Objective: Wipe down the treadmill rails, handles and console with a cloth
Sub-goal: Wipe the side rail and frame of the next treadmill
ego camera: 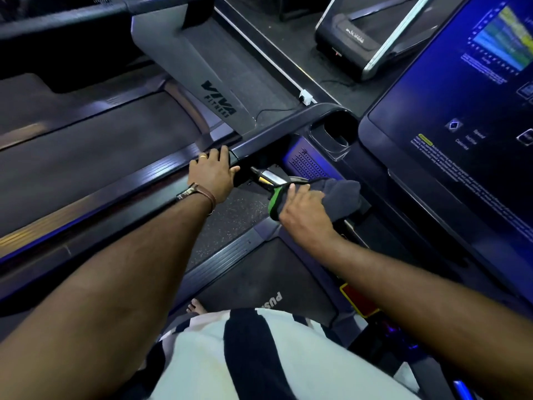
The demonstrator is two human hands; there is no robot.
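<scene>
My left hand (pixel 212 174) rests on the end of the treadmill's dark side handrail (pixel 277 131), fingers curled over its top and thumb pointing right. My right hand (pixel 301 210) grips a dark grey cloth with a green edge (pixel 343 194) and presses it against a short silver-and-black handle (pixel 269 176) that sticks out under the console. The console's lit blue screen (pixel 461 111) fills the right side. A black cup holder (pixel 336 131) sits between the handrail and the screen.
The treadmill belt (pixel 268 284) and its ribbed side rail (pixel 227 255) lie below my hands. A neighbouring treadmill with a grey upright marked VIVA FITNESS (pixel 219 99) stands to the left. A red and yellow stop button (pixel 357 301) sits under my right forearm.
</scene>
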